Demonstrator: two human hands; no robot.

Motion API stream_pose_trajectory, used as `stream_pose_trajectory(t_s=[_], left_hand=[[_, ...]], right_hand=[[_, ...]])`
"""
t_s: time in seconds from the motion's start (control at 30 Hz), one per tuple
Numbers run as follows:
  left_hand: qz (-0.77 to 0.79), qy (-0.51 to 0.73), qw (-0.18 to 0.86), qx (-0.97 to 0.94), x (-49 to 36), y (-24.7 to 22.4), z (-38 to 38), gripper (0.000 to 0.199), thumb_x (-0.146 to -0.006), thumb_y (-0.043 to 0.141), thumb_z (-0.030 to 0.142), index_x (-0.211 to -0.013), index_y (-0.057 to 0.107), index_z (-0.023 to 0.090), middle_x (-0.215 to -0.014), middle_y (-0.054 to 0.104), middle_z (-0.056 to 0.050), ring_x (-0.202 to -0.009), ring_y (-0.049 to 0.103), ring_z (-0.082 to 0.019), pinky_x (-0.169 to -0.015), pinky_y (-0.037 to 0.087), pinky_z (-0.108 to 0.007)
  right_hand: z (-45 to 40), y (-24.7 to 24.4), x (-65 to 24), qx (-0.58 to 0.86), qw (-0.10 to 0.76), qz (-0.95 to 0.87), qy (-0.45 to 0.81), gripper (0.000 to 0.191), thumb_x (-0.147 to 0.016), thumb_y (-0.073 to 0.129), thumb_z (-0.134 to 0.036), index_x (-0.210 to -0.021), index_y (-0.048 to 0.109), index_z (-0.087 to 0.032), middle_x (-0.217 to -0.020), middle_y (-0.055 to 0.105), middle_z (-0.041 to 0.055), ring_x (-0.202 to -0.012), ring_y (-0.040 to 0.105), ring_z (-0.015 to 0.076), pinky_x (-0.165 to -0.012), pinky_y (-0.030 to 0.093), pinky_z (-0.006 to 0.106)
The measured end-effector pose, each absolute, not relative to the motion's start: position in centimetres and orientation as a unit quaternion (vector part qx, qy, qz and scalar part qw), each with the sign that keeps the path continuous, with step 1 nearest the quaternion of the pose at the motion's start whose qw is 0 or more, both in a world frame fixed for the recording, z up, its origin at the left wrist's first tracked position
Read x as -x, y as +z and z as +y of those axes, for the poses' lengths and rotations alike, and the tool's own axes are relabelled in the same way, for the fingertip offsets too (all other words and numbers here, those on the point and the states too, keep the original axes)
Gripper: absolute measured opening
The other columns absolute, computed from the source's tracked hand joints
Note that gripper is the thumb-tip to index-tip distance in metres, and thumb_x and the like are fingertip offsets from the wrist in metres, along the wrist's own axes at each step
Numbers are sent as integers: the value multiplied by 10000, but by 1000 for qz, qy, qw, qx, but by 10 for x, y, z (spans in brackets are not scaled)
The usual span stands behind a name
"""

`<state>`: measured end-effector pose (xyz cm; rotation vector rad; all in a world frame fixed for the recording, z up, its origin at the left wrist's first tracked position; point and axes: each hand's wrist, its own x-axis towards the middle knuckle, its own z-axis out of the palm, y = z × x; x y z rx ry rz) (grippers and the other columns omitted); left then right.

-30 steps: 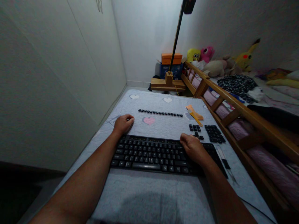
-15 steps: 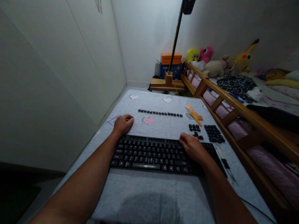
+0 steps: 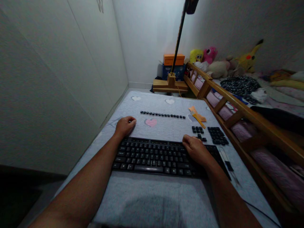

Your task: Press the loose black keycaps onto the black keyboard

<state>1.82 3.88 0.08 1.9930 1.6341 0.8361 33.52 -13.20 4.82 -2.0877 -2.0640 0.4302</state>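
A black keyboard (image 3: 152,156) lies across the cloth-covered table in front of me. My left hand (image 3: 125,126) rests on the cloth just beyond its upper left corner, fingers curled in and thumb against them. Over the right part of the keyboard, near its top edge, sits my right hand (image 3: 193,146), also closed. What either hand holds, if anything, is hidden. Farther back, small black keycaps (image 3: 162,115) form one long row. More keycaps (image 3: 217,136) stand grouped right of my right hand, with smaller groups (image 3: 198,129) closer to it.
A yellow-handled brush (image 3: 199,121) lies on an orange cloth (image 3: 201,117). A wire tool with a dark handle (image 3: 228,166) lies right of the keyboard. A wooden bed rail (image 3: 228,115) borders the right side; a pale cabinet (image 3: 71,69) stands left. A pole stand (image 3: 171,83) is behind.
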Motion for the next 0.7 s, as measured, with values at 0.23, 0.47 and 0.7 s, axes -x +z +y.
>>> stream_pose_trajectory(t_s=[0.23, 0.47, 0.7], left_hand=[[591, 300, 213, -718, -18, -1, 40, 316, -763, 510, 411, -825, 718, 182, -882, 740, -69, -820, 652, -218, -767, 473, -318], [593, 299, 213, -717, -17, -2, 41, 322, -761, 514, 416, -837, 722, 182, -890, 741, -66, -823, 655, -219, -764, 471, -318], [592, 303, 213, -716, -17, -3, 41, 317, -751, 516, 413, -824, 724, 185, -882, 741, -65, -822, 654, -222, -774, 469, -322]], right_hand=[[-131, 47, -335, 704, 78, -692, 141, 172, -927, 414, -234, -805, 532, -206, -778, 591, 34, -784, 523, 172, -717, 305, 266], [-130, 49, -335, 704, 75, -692, 142, 176, -924, 417, -234, -806, 544, -205, -774, 596, 34, -780, 523, 170, -705, 298, 264], [-130, 47, -336, 700, 88, -692, 152, 184, -926, 413, -240, -818, 558, -202, -799, 610, 40, -799, 533, 175, -723, 311, 270]])
